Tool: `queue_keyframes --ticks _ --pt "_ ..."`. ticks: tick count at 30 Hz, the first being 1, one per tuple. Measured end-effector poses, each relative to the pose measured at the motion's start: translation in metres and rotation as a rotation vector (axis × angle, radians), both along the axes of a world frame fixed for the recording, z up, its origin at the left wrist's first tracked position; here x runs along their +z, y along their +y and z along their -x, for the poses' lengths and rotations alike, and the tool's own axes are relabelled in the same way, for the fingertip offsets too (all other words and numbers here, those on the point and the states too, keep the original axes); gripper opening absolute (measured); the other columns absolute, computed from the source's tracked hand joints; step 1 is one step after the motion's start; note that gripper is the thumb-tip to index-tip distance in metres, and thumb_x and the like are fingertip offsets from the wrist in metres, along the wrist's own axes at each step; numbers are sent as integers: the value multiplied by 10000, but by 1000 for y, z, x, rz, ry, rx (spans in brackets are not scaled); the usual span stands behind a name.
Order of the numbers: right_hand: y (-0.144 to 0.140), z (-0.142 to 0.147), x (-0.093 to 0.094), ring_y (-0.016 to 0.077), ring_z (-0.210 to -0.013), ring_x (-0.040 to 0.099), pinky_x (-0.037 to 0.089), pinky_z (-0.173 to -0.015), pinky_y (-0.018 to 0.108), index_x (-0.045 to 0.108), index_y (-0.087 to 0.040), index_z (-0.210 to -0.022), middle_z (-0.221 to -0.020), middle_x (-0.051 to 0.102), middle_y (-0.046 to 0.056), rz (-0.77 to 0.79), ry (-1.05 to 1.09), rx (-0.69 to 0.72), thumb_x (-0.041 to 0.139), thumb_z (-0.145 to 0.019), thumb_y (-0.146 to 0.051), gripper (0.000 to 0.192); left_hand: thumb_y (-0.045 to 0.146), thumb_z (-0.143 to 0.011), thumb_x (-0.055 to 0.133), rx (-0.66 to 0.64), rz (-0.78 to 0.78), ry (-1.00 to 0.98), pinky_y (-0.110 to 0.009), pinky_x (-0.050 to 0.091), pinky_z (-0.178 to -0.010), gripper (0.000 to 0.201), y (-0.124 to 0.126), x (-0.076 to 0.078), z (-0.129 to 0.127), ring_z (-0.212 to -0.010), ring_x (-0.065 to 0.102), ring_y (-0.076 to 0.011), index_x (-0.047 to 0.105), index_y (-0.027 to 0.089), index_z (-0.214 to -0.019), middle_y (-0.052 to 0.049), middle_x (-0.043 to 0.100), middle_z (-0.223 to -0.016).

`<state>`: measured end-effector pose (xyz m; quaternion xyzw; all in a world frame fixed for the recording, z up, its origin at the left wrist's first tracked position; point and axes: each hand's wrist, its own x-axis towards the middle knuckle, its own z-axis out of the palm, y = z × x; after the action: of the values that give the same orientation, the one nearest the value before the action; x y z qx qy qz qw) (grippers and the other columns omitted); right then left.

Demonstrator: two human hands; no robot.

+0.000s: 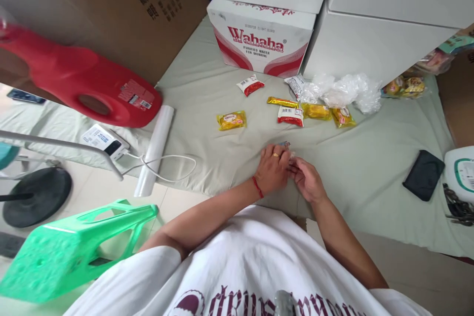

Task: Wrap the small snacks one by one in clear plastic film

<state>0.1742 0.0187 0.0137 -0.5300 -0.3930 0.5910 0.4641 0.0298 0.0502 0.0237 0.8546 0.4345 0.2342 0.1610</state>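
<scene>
My left hand (272, 168), with a ring and a red cord at the wrist, is closed at the near side of the sheet. Fingers pinched, my right hand (308, 178) meets it. Between them a bit of a small plastic packet (284, 143) pokes out; most of it is hidden. Just beyond the hands lie a red-and-white snack packet (291, 115), a thin gold stick packet (282, 102) and yellow snack packets (316, 111). One more yellow packet (231, 120) sits to the left, below another red-and-white packet (251, 85).
Crumpled clear plastic (348, 91) lies before white boxes (385, 44). A Wahaha carton (262, 39) stands at the back. To the left are a red jug (96, 79), a plastic roll (154, 150), a power bank (105, 140) with cable and a green stool (74, 252). A black pouch (423, 175) lies right.
</scene>
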Motion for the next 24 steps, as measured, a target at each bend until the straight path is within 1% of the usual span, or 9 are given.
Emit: queue_keyframes --ticks 2,4,9,12,15,17,19,22,24 --pt "0 1 -1 243 -1003 702 609 -823 380 674 -204 -1152 -1127 736 101 25 -4 -19 492 -972 -656 519 176 -745 579 -118 23 -167 -586 413 -1028 539 -7 -5 5 -1178 541 -358 514 189 -1280 -174 595 -1211" --pt "3 0 -3 246 -1041 696 614 -849 381 654 -213 -1234 -1174 726 101 23 -120 -44 549 -951 -676 553 183 -691 572 -164 71 -318 -616 407 -1076 637 -14 -8 10 -1233 533 -361 450 212 -1315 -169 576 -1244" --pt "9 -2 -16 258 -989 711 637 -787 412 601 -249 -1413 -1173 734 103 -44 -350 -39 592 -952 -615 588 218 -753 553 -134 283 -532 -496 513 -1070 651 -15 -1 22 -1356 501 -296 340 240 -1369 -174 486 -1383" --pt "8 -24 -18 252 -1046 705 637 -809 406 632 -265 -1395 -1227 728 95 -100 -381 -71 600 -960 -570 532 188 -803 552 -72 290 -529 -443 574 -984 580 -10 5 43 -1359 503 -284 383 243 -1355 -176 446 -1437" --pt "16 -97 -13 247 -1008 717 629 -747 374 662 -244 -1342 -1280 703 111 -110 -369 -373 657 -920 -567 531 128 -840 542 111 144 -390 -467 573 -981 403 -9 3 80 -1304 540 -277 508 253 -1221 -132 502 -1397" --pt "31 -173 -5 224 -888 727 606 -696 360 669 -210 -1309 -1246 701 149 -161 -349 -687 711 -882 -523 531 127 -859 546 242 18 -282 -508 548 -1014 299 -12 -6 109 -1229 590 -277 567 253 -1129 -109 562 -1314" --pt "55 -253 5 205 -811 725 575 -707 387 683 -164 -1271 -1188 703 206 -162 -402 -933 682 -917 -420 437 159 -854 576 306 -30 -180 -501 567 -974 218 -17 -18 136 -1165 628 -290 612 249 -1049 -104 597 -1244" --pt "97 -349 18 200 -852 708 516 -721 444 722 -107 -1158 -1179 683 255 -140 -474 -990 487 -1033 -342 355 183 -841 600 363 -62 -56 -504 583 -950 180 -26 -33 160 -1131 656 -312 634 258 -1000 -101 637 -1158" --pt "123 -384 21 198 -938 695 541 -788 430 702 -130 -1187 -1219 672 194 -203 -503 -949 496 -1057 -349 328 162 -837 606 344 -125 -3 -500 582 -966 182 -29 -37 164 -1140 665 -318 632 252 -994 -98 655 -1107"
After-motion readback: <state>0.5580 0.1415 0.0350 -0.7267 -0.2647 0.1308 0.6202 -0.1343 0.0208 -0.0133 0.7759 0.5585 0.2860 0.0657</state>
